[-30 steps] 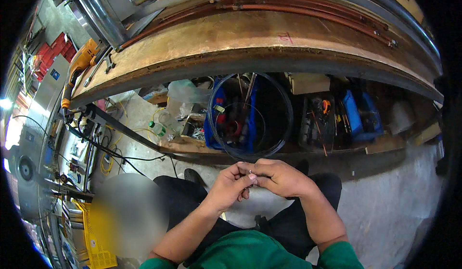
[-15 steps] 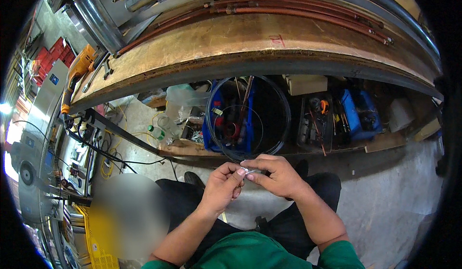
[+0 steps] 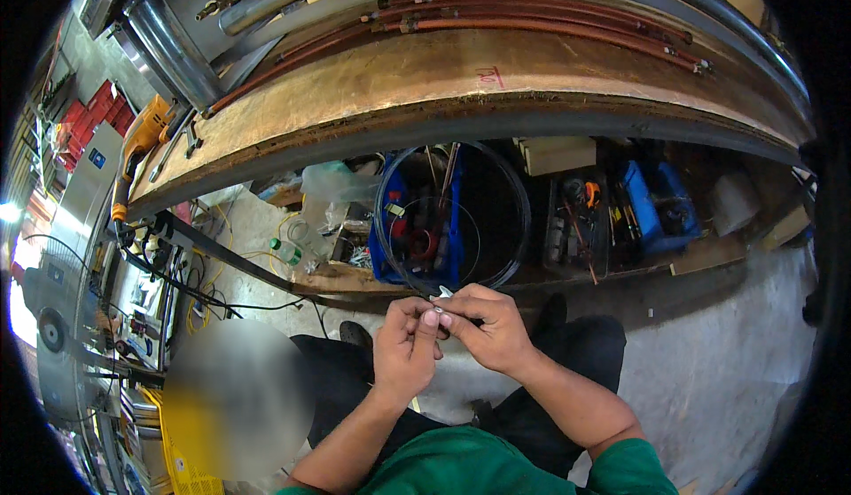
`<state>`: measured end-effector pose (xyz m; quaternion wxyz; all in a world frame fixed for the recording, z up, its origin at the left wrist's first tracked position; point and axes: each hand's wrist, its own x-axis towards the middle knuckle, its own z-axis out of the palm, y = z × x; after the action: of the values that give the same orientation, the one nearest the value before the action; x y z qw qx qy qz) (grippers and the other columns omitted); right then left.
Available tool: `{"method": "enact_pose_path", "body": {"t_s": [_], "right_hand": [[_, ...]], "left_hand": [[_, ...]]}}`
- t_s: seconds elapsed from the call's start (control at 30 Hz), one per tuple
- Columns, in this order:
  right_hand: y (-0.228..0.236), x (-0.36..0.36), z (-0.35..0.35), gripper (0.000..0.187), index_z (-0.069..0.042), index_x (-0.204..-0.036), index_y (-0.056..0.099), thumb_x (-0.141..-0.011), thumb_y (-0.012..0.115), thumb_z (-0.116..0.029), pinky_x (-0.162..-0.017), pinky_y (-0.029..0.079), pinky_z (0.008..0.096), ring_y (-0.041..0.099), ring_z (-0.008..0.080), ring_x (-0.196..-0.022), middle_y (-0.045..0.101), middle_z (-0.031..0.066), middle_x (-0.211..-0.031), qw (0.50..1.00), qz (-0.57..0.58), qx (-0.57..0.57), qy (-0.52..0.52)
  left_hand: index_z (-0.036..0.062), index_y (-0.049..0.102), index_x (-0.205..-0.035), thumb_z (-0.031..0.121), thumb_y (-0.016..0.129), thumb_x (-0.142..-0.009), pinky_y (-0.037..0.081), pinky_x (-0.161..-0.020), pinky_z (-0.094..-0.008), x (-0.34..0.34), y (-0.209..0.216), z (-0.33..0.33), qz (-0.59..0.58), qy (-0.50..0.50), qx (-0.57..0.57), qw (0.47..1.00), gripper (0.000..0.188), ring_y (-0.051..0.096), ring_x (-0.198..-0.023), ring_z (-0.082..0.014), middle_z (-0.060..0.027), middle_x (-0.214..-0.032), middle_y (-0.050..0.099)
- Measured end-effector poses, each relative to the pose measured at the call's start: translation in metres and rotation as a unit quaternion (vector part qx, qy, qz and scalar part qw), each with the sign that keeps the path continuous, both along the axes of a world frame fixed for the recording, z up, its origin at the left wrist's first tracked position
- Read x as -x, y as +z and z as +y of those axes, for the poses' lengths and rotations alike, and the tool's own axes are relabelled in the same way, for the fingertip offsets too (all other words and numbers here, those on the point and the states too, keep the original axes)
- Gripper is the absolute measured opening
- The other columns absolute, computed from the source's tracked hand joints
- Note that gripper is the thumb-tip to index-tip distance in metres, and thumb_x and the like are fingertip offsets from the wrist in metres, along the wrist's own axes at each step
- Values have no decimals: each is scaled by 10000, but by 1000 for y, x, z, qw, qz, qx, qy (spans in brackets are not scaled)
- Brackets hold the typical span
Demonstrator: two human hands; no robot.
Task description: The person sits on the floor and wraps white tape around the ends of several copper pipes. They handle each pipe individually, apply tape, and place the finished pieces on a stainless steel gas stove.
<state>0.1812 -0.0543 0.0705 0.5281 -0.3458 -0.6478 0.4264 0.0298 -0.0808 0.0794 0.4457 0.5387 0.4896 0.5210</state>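
Observation:
My left hand (image 3: 405, 347) and my right hand (image 3: 485, 325) meet in front of me, fingertips pinched together on a small pale piece (image 3: 441, 295) at the bottom of a coil of thin black cable (image 3: 523, 220). The coil rises as a big loop in front of the space under the wooden workbench (image 3: 443, 78). Both hands grip the coil where the pale piece sits. My dark trousers and green sleeves show below.
Copper pipes (image 3: 532, 21) lie along the workbench top. Under it stand a blue crate (image 3: 390, 247) with tools, a second blue box (image 3: 651, 207), and a plastic bag (image 3: 332, 189). An orange power tool (image 3: 142, 136) rests at the bench's left end. Black cables (image 3: 177, 273) trail on the floor.
My hands have stayed joined on the coil, shifting only slightly; the fingers have worked around the small pale piece.

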Motion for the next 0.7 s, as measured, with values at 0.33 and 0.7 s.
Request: {"method": "enact_pose_path", "body": {"t_s": [0.33,0.7], "right_hand": [[2,-1,-3,213,6,-1062,703,-854,688,-35,-691,481,284,613,189,-775,644,112,-879,998,-42,-47,-18],[3,-8,2,176,-37,-1047,711,-885,676,-94,-719,476,295,599,199,-819,622,96,-897,999,-11,-34,24]], "left_hand": [[-11,573,-1120,39,627,-926,495,-577,-221,13,10,-8,-77,-43,59,994,207,608,-718,-79,-91,-896,678],[-11,583,-1134,105,641,-933,434,-508,-194,28,34,2,-166,-133,136,967,239,553,-589,-68,-81,-790,654]]}}
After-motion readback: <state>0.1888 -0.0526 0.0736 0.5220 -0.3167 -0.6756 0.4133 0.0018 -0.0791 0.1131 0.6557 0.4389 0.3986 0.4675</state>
